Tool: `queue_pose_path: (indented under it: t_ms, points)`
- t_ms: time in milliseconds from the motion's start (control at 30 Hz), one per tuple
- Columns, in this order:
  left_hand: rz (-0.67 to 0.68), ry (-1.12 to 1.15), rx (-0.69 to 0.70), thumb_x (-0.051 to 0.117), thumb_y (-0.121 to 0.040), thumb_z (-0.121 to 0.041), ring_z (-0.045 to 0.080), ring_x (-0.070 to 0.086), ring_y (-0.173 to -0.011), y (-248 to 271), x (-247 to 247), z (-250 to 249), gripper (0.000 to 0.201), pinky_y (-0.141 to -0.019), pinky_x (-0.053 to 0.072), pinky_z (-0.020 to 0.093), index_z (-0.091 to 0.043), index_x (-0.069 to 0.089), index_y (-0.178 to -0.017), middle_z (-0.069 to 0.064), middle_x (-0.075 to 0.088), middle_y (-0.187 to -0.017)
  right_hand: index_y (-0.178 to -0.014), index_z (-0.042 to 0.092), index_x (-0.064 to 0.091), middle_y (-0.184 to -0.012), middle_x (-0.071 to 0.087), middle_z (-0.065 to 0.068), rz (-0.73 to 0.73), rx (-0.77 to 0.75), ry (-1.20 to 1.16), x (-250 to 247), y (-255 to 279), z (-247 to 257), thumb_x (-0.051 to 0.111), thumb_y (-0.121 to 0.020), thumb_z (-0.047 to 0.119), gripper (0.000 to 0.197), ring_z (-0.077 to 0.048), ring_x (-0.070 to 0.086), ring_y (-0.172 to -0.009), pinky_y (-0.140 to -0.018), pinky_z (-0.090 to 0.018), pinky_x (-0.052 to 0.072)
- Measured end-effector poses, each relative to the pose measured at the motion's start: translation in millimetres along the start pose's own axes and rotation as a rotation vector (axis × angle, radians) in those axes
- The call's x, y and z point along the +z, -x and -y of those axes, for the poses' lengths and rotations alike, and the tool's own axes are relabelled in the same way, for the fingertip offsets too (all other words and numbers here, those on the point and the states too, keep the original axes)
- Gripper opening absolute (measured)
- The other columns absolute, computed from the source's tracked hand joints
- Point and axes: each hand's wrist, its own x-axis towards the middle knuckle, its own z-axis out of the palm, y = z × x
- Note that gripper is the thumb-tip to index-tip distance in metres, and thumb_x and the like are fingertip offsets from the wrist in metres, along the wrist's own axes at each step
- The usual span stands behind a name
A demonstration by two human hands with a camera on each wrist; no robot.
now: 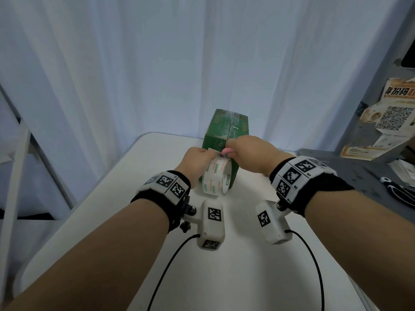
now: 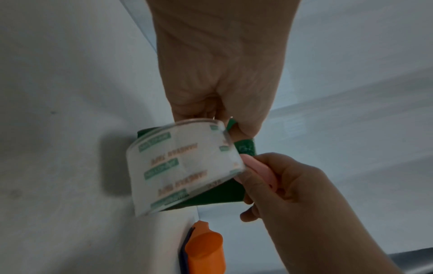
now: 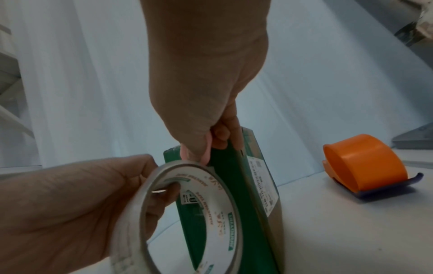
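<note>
A green carton (image 1: 226, 129) stands upright at the far side of the white table (image 1: 143, 221), with clear tape along its top seam. My left hand (image 1: 205, 154) grips a roll of printed clear tape (image 1: 216, 178) against the carton's near face, fingers hooked through the roll's core (image 3: 225, 200). My right hand (image 1: 233, 147) grips a small pink cutter (image 1: 228, 151) at the carton's top near edge, just above the roll. The left wrist view shows the pink cutter (image 2: 262, 172) touching the roll's rim (image 2: 182, 166). The cutter's blade is hidden.
An orange tape dispenser (image 3: 365, 163) lies on the table right of the carton. A grey side surface (image 1: 350, 167) at the right carries papers, a QR-code poster (image 1: 390, 117) and a black-and-white tool (image 1: 390, 187). White curtains hang behind; a metal frame (image 1: 18, 153) stands at the left.
</note>
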Motion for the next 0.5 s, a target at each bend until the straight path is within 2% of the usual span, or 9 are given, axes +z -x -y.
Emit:
queue_pose_path:
  t_ms: [100, 167, 233, 333, 500]
  points:
    - [-0.004, 0.037, -0.019, 0.053, -0.089, -0.019, 0.021, 0.05, -0.053, -0.7, 3.1, 1.4, 0.017, -0.048, 0.037, 0.022, -0.008, 0.056, -0.077, 0.014, 0.054, -0.07, -0.09, 0.01, 0.054, -0.081, 0.054, -0.004, -0.013, 0.011, -0.041, 1.9, 2.1, 1.2, 0.038, -0.099, 0.031, 0.027, -0.024, 0.051, -0.076, -0.068, -0.032, 0.041]
    - [-0.034, 0.044, -0.028, 0.056, -0.088, -0.019, 0.018, 0.053, -0.051, -2.1, 4.6, 2.7, 0.019, -0.047, 0.041, 0.021, -0.009, 0.058, -0.072, 0.009, 0.058, -0.067, -0.094, 0.008, 0.054, -0.081, 0.052, -0.004, -0.021, 0.012, -0.056, 3.9, 1.4, 1.7, 0.037, -0.1, 0.032, 0.03, -0.025, 0.05, -0.076, -0.067, -0.031, 0.039]
    - [-0.098, 0.038, -0.017, 0.058, -0.086, -0.018, 0.018, 0.055, -0.055, -4.5, 6.4, 2.4, 0.015, -0.05, 0.043, 0.024, -0.013, 0.055, -0.073, 0.005, 0.058, -0.066, -0.087, 0.012, 0.049, -0.08, 0.051, -0.004, -0.03, 0.006, -0.057, 4.9, 0.5, 1.8, 0.036, -0.1, 0.032, 0.027, -0.025, 0.049, -0.075, -0.067, -0.03, 0.037]
    - [-0.16, 0.018, 0.021, 0.056, -0.085, -0.013, 0.019, 0.053, -0.055, -7.4, 10.1, 0.9, 0.012, -0.053, 0.042, 0.026, -0.013, 0.052, -0.074, 0.005, 0.056, -0.064, -0.083, 0.015, 0.044, -0.08, 0.052, -0.004, -0.035, 0.009, -0.056, 5.2, 0.7, 0.5, 0.037, -0.099, 0.031, 0.024, -0.025, 0.049, -0.075, -0.066, -0.031, 0.036]
    - [-0.178, 0.002, 0.056, 0.052, -0.086, -0.01, 0.018, 0.049, -0.053, -9.5, 14.0, 1.3, 0.02, -0.052, 0.04, 0.026, -0.015, 0.049, -0.067, 0.004, 0.053, -0.062, -0.096, 0.008, 0.055, -0.083, 0.055, -0.005, -0.03, 0.011, -0.07, 5.9, 3.4, -3.9, 0.037, -0.1, 0.029, 0.028, -0.024, 0.05, -0.077, -0.067, -0.031, 0.038]
